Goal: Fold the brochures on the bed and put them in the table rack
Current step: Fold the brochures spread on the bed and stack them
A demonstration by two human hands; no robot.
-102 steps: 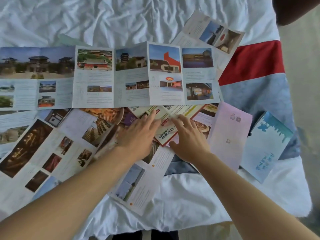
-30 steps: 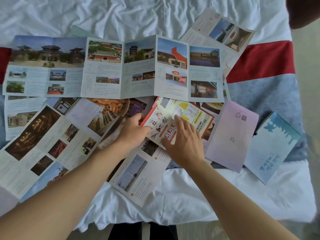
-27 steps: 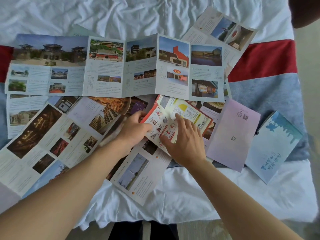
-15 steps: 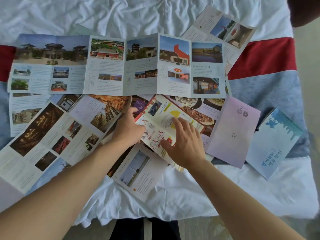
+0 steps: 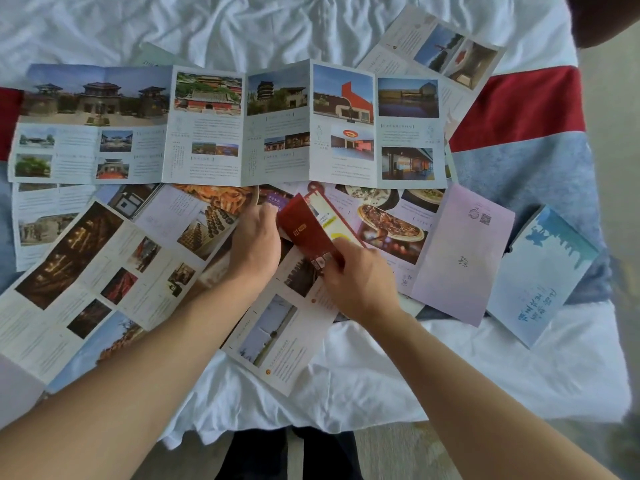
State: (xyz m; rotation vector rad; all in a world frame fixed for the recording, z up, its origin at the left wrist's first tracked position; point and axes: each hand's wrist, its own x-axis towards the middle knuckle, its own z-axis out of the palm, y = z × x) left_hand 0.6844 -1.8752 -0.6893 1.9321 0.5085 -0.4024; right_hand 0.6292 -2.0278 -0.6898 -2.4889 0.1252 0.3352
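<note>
1. The bed, sheeted in creased white, is strewn with unfolded brochures.
2. A long photo brochure is laid open at 12 o'clock; its small print cannot be read.
3. A lilac leaflet, stamped with a QR code, lies at 3 o'clock.
4. A red brochure, part-folded, is held at the centre, its gold lettering illegible.
5. Its lower end is pinched by the right hand.
6. Its left edge is gripped by the left hand, fingers curled.
</note>
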